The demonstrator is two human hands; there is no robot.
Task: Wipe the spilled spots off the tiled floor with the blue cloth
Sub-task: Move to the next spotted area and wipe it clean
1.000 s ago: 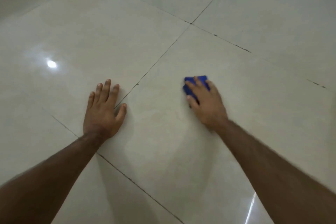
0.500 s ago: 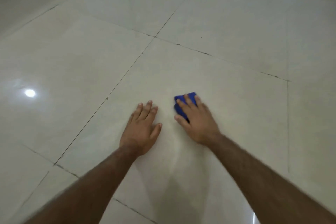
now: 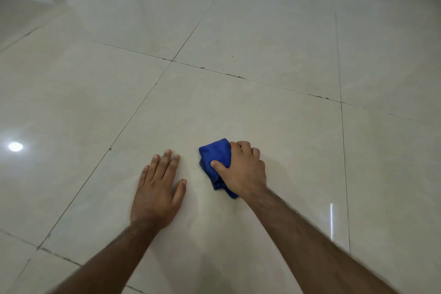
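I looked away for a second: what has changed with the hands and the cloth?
The right hand, earlier flat on the bunched blue cloth, has curled its fingers and thumb round it. The left hand shifted nearer the cloth. It stays flat on the glossy cream tiled floor.

Cloth [image 3: 216, 159] under right hand [image 3: 241, 172], right of left hand [image 3: 157, 188].

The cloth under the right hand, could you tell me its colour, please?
Plain deep blue cloth, shown in the head view.
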